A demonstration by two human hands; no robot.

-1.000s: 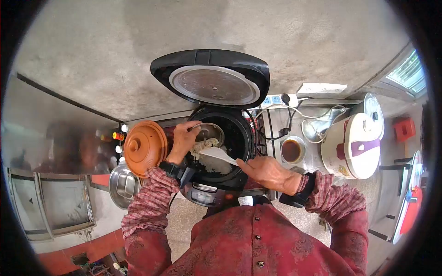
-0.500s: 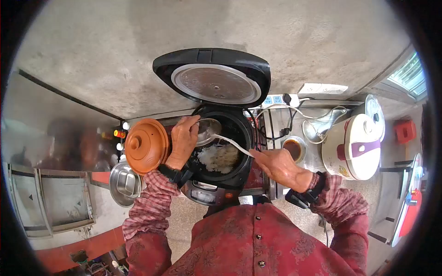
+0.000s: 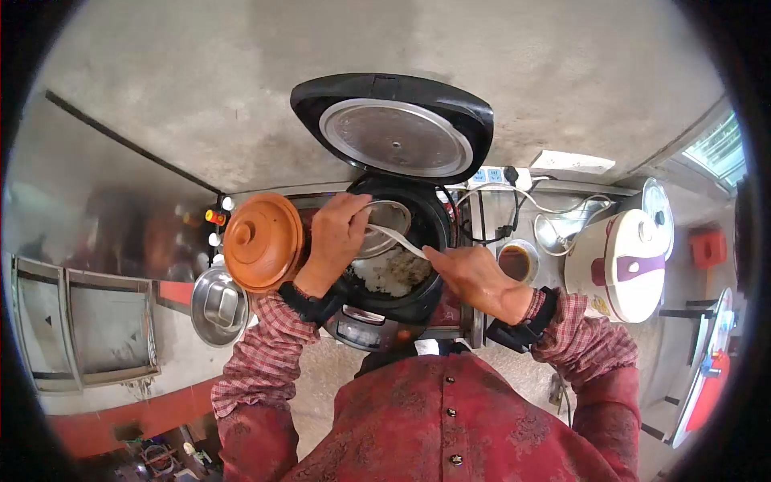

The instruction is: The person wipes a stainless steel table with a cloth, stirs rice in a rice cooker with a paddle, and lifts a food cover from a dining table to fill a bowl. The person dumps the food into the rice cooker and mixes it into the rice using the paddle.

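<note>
My left hand [image 3: 336, 239] is closed on the rim of a metal bowl [image 3: 393, 215], tilted over the inner pot of a black rice cooker [image 3: 363, 331]. My right hand [image 3: 475, 281] grips a white spoon [image 3: 403, 242] from the right. Its far end lies at the bowl's near rim; whether it touches is unclear. Below the bowl, cooked rice [image 3: 392, 271] lies in the pot, partly covered by the bowl and spoon. The cooker's lid [image 3: 389, 96] stands raised at the back.
Left of the cooker are an orange clay pot lid [image 3: 269, 255] and metal basins [image 3: 210, 317]. To the right stand a bowl of brown liquid [image 3: 514, 262], a white-and-purple rice cooker [image 3: 596, 277] and cords running to a power strip [image 3: 494, 176]. A wall rises behind.
The bowl has risen and tilts more, with its opening now facing me. Left hand and spoon have shifted with it. The whole view has moved slightly, so the cooker appears further right.
</note>
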